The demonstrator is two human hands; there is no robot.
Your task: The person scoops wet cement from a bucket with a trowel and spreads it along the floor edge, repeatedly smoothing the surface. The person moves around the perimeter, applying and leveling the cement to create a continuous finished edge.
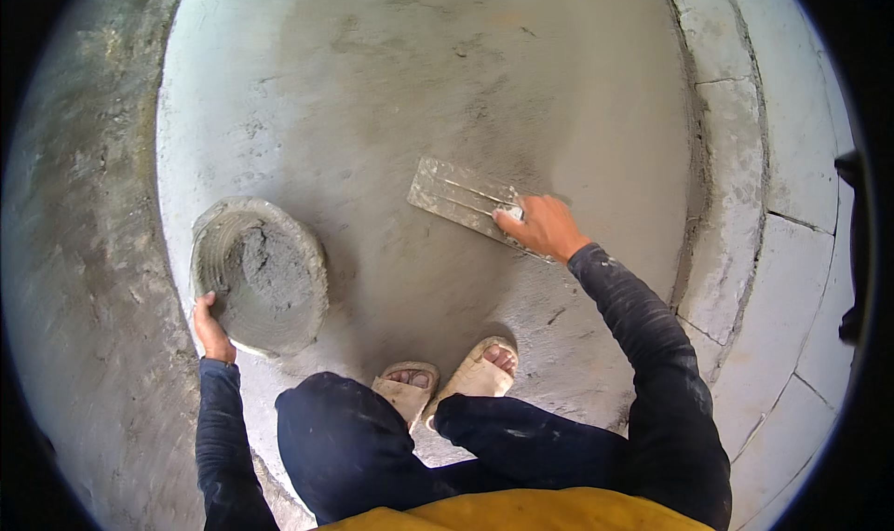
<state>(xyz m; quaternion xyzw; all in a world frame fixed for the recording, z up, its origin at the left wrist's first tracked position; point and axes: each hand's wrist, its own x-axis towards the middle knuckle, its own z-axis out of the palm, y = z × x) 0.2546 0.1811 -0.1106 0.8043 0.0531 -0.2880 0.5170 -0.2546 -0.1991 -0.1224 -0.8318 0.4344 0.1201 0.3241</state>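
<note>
1. The grey floor (pixel 419 94) fills the middle of the frame, smoother toward the right and rougher in the centre.
2. Pale slabs (pixel 731 159) border it along the right, with dark joints between them; a rough, stained strip (pixel 84 252) runs down the left.
3. The person's dark trousers (pixel 345 438) and a yellow garment (pixel 521 512) take up the bottom of the frame. The knees are bent, probably to bring both hands low.
4. The round basin (pixel 219 256) is left of centre, its mouth turned up toward the camera, which likely keeps the contents in and within reach. Whether it touches the floor cannot be told.
5. The flat trowel (pixel 456 196) is at the centre, its blade lying flat or nearly so over the floor, slanting from upper left to lower right.
6. Grey mix (pixel 279 270) is heaped inside the basin.
7. Light sandals (pixel 470 382) stand close together at lower centre, apart from the trowel, seemingly leaving it room.
8. The right hand (pixel 549 226) has its fingers wrapped round the trowel's handle, presumably to steer the blade from above.
9. The left hand (pixel 212 331) grips the basin's lower-left rim, thumb on top, apparently to steady it; its other fingers are mostly hidden.
</note>
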